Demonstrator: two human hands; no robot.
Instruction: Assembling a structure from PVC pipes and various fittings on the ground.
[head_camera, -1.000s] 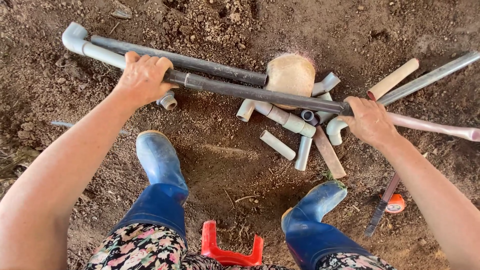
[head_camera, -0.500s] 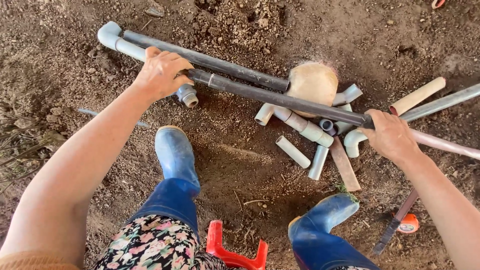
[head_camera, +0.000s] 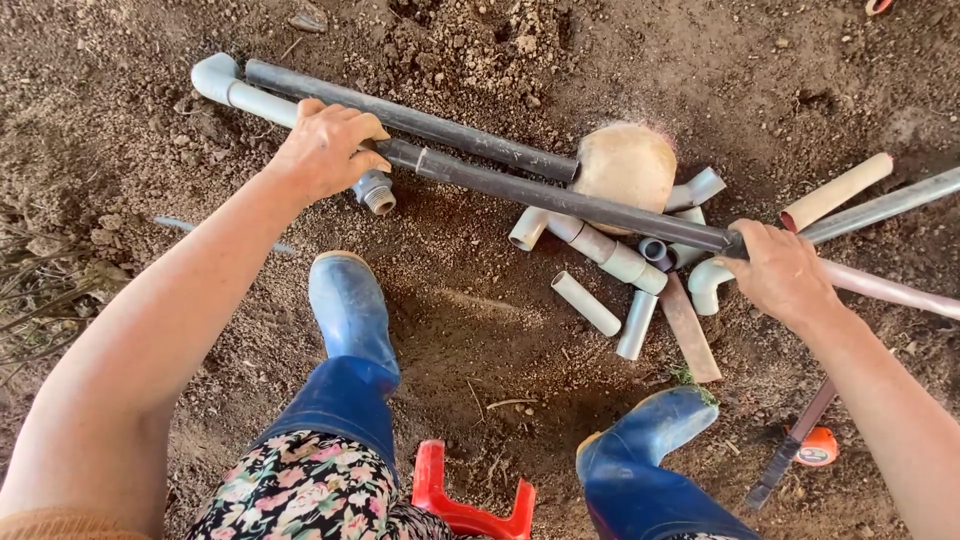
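On bare brown soil, between two blue boots (head_camera: 352, 305), the long grey pipe (head_camera: 560, 198) lies slanting across a heap of offcuts (head_camera: 610, 270); the left hand (head_camera: 325, 150) is wrapped round its upper end, just above a threaded fitting (head_camera: 375, 192); the right hand (head_camera: 780, 272) is clenched on its lower end. Since a second ago both hands have kept their grasp, and the pipe has barely shifted, so it is being held, not lifted. A tan round stone (head_camera: 625, 165) sits behind the pipe; a red stool (head_camera: 465, 505) stands below; loose clods and holes surround.
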